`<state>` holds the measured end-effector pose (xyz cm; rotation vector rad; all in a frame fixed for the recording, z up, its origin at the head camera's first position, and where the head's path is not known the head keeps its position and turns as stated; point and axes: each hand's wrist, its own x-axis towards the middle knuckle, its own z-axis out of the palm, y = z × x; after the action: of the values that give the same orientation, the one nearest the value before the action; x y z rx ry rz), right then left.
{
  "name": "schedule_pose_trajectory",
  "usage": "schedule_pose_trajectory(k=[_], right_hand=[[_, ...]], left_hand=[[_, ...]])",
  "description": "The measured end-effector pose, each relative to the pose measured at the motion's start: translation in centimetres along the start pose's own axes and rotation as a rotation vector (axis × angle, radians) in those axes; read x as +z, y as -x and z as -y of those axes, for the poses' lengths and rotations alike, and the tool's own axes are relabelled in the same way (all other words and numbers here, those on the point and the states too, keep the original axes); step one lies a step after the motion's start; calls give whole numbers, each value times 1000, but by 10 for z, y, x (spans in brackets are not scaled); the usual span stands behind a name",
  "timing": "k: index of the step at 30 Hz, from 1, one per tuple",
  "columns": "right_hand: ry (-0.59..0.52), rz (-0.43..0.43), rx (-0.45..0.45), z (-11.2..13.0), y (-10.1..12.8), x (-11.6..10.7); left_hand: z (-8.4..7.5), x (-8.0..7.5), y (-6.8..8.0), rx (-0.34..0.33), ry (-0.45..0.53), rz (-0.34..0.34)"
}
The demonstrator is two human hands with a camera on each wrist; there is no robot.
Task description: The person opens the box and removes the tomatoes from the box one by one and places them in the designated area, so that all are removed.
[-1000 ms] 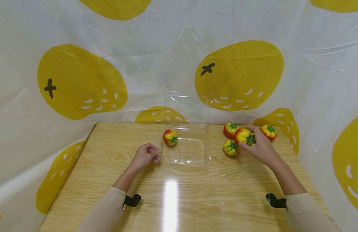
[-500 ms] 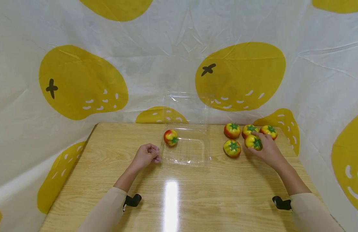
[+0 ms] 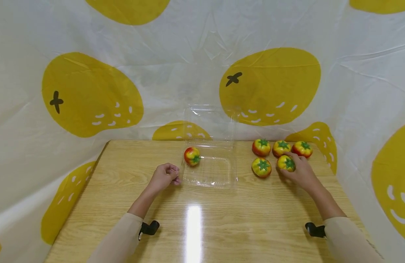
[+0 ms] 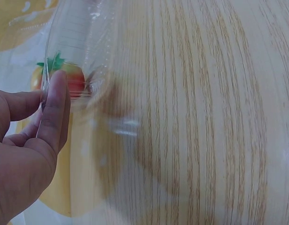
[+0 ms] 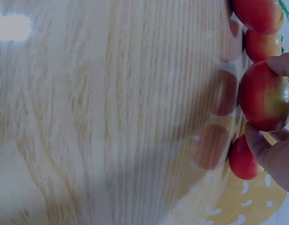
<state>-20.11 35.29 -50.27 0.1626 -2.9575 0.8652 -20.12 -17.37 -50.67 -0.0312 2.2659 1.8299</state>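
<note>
My left hand (image 3: 164, 175) pinches the left rim of a clear plastic clamshell box (image 3: 210, 184) between thumb and fingers; the left wrist view shows the rim (image 4: 45, 79) in that pinch. The box lies with its lid raised at the back, and one red-and-yellow tomato with a green star top (image 3: 192, 156) sits in its back left corner. On the right, my right hand (image 3: 301, 170) grips another such tomato (image 3: 285, 163) at the front of a group. In the right wrist view, thumb and fingers are round the sides of this tomato (image 5: 265, 96), close over the table.
Several more tomatoes stand nearby: one (image 3: 261, 167) left of the held one, and a back row with a left tomato (image 3: 261, 147), a middle tomato (image 3: 281, 148) and a right tomato (image 3: 302, 149). A white cloth with yellow fruit prints (image 3: 176, 84) hangs behind the wooden table (image 3: 222, 219).
My right hand has carried its tomato right and down from above the group to the front row, right of the other front tomato. My left hand and the box have stayed put.
</note>
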Motion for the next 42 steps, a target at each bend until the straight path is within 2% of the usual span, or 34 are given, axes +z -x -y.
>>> schedule_pose_trajectory(k=[10, 22, 42], right_hand=[[-89, -54, 41, -4, -2, 9], [-109, -14, 124, -7, -1, 14], [-121, -34, 118, -10, -3, 14]], left_hand=[[2, 0, 1, -5, 5, -8], [3, 0, 0, -10, 11, -12], [3, 1, -1, 7, 0, -13]])
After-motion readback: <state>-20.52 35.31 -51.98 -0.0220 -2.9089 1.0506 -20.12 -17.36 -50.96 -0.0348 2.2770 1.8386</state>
